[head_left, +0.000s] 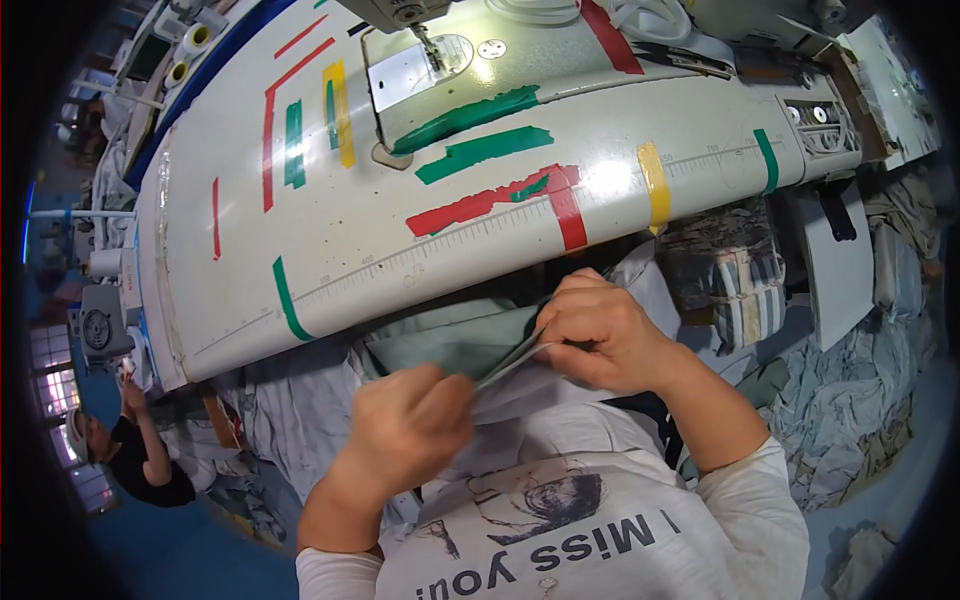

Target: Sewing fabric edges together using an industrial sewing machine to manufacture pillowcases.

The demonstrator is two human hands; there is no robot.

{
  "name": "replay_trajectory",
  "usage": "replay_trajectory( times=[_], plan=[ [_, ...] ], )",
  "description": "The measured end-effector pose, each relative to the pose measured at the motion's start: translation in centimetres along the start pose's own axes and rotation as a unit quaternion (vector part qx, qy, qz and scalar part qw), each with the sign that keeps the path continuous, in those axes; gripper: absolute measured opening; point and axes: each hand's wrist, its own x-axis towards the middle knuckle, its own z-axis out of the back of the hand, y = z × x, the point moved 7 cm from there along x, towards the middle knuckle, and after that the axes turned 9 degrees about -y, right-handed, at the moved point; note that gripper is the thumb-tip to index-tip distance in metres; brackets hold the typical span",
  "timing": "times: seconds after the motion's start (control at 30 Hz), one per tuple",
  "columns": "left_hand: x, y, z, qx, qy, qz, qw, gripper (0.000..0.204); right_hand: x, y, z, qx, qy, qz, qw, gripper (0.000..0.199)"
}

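A white sewing table (230, 265) faces a worn pale shirt (720, 540), between them a grey-green cloth (450, 345) whose edge, gripped in the curled fingers of 2 hands, left hand (410, 420) and right hand (603, 335), is probably best kept evenly taut, with inverted lettering (598, 540) printed on the shirt and smaller ruler numbering (367, 262) on the tabletop.

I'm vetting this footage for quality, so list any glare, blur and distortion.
Head view: strong glare on the white sewing table between red tape and yellow tape; head view: the left hand at the grey-green cloth looks softly blurred, the right hand crisper; head view: fisheye bowing of the table's outline, with black corners.
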Motion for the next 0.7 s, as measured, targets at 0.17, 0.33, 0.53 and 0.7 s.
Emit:
replay_trajectory(
  times=[0.17,0.33,0.53,0.7],
  plan=[
    [-1.5,3.0,4.2,-0.018,-0.037,0.075,0.996,0.012,1.5,1.5,0.3,0.017,0.0,0.027,0.999,0.007],
    [-3.2,4.2,5.5,-0.031,-0.074,0.143,0.986,0.005,1.6,1.0,0.0,0.03,-0.006,0.004,1.0,0.005],
    [-4.4,5.3,5.8,-0.035,-0.086,0.161,0.983,0.005,1.6,0.4,-0.2,0.03,-0.005,-0.015,0.999,0.004],
    [-5.0,6.0,6.2,-0.026,-0.093,0.179,0.979,0.004,1.4,-0.7,-0.1,0.021,-0.021,-0.047,0.998,0.006]
  ],
)
